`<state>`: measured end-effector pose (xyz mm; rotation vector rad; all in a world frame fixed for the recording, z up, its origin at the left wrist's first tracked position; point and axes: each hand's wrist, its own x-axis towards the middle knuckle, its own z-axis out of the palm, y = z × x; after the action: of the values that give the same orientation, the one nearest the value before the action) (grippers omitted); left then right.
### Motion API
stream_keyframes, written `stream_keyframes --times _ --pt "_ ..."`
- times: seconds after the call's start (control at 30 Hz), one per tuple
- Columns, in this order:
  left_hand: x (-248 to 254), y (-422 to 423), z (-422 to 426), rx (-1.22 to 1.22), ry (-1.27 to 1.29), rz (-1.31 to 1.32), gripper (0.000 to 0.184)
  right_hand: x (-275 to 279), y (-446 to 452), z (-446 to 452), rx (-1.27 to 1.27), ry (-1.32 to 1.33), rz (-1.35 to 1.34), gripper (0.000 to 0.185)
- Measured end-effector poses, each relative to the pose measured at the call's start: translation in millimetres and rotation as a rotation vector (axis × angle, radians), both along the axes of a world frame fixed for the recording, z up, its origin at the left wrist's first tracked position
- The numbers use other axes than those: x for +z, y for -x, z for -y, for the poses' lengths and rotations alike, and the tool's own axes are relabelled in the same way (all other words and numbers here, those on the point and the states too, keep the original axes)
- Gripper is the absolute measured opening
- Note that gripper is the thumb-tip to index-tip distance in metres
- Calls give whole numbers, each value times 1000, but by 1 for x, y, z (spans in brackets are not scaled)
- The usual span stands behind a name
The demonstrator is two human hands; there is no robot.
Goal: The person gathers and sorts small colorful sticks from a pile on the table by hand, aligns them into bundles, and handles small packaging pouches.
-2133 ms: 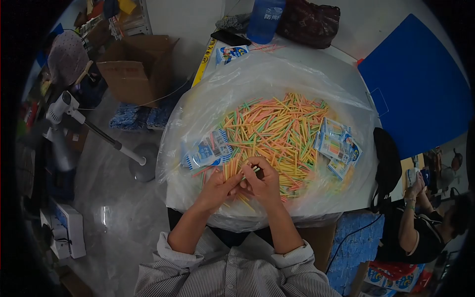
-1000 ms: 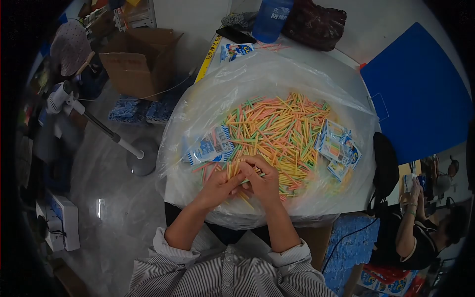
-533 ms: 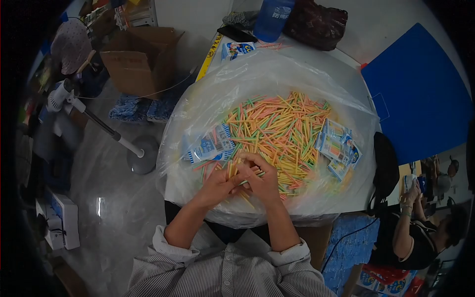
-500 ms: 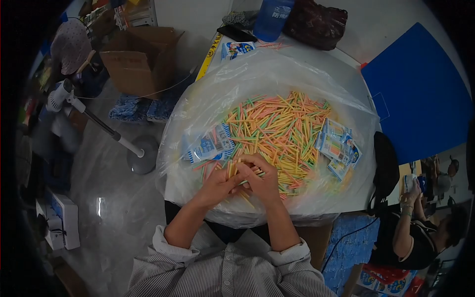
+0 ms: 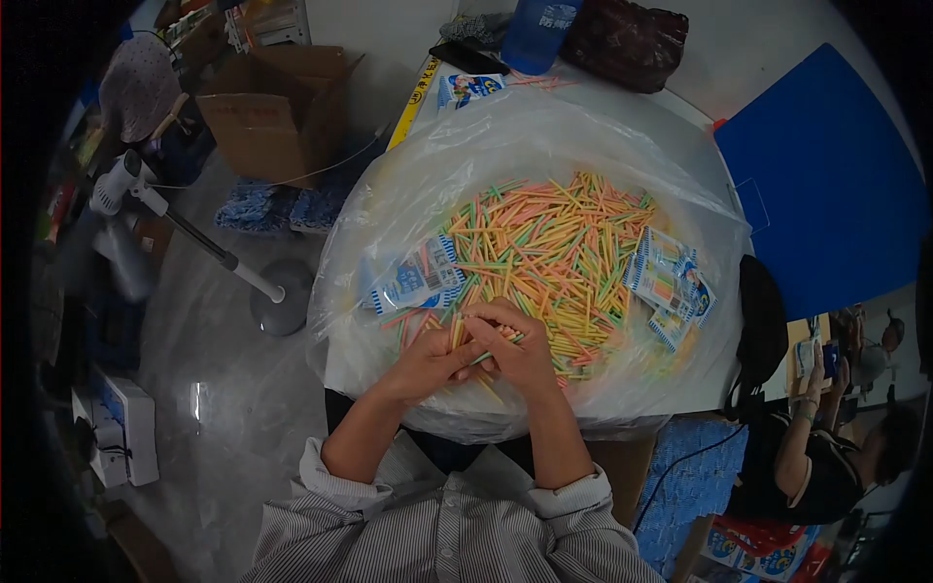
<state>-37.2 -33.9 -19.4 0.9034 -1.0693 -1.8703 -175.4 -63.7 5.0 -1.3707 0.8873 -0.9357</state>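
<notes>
Now, left hand (image 5: 424, 367): closed around thin, straight yellow sticks (image 5: 457, 331).
Right hand (image 5: 522, 355): curled around pastel stick ends (image 5: 511, 333), touching the left hand.
Pink-yellow-green stick pile (image 5: 559, 262): just beyond both hands, on clear plastic sheet (image 5: 418, 165).
Change: grips stay almost as half a second ago, so handling seems unfinished.

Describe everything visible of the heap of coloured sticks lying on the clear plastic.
The heap is a loose, spread mass of thin, straight sticks in yellow, orange, pink and green; what they are made of cannot be told. They lie crisscross, pointing many ways, on crumpled clear plastic. Printed blue-and-white packets flank it left and right. At its near edge, the left grip and right grip hold a bunch of similar sticks; whether either touches the heap is hidden.
</notes>
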Motion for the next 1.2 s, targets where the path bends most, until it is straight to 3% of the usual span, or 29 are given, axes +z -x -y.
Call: stream_keyframes --times 0.13,0.2,0.3,0.5,0.77,0.87,1.03,1.2 --pt "4 2 1 37 -27 -50 19 -14 -6 2 -78 231 54 7" --pt "4 2 2 34 -32 -62 19 -5 -8 -3 -137 17 182 8" --pt "1 2 0 30 -44 -91 18 -1 -5 -3 -82 -103 171 9" --pt "-2 0 1 -2 -22 -74 19 -4 -3 0 -28 41 -2 14" --pt "0 1 2 -22 -17 -64 22 1 -3 -2 -43 -62 69 13" --pt "-4 1 3 -28 -76 -194 22 -6 0 1 -25 -93 70 12" --pt "9 -7 2 -234 -56 -58 24 1 2 -1 67 52 -1 16" --pt "30 -7 -6 -162 -80 -65 26 20 -3 -19 -18 -127 227 25"
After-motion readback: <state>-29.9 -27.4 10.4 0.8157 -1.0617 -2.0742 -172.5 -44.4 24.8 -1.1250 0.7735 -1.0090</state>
